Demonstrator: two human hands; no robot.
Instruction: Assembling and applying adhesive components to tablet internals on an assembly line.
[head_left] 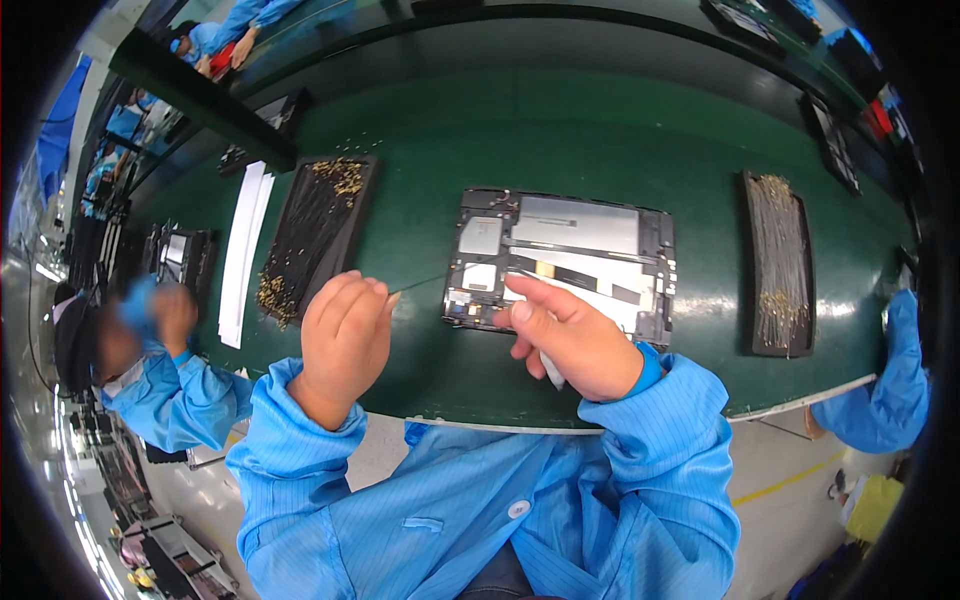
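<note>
A thin dark cable (428,283) is pinched between the thumb and fingers of my left hand (345,335). It runs to the right, towards the opened tablet (655,240), whose inner parts lie bare on the green table. My right hand (575,340) hovers over the tablet's near edge, thumb and forefinger a little apart. The remaining fingers curl round a slim white tool (552,372), its tip sticking out below the palm; its exact kind is hidden. Whether the cable's far end touches the tablet or my right fingertips I cannot tell.
A black tray of dark cables with gold ends (318,230) lies to the left, beside white strips (243,255). At the right stands a tray of grey cables (780,265). A co-worker's blue sleeve (175,400) is at the left, another (900,380) at the right.
</note>
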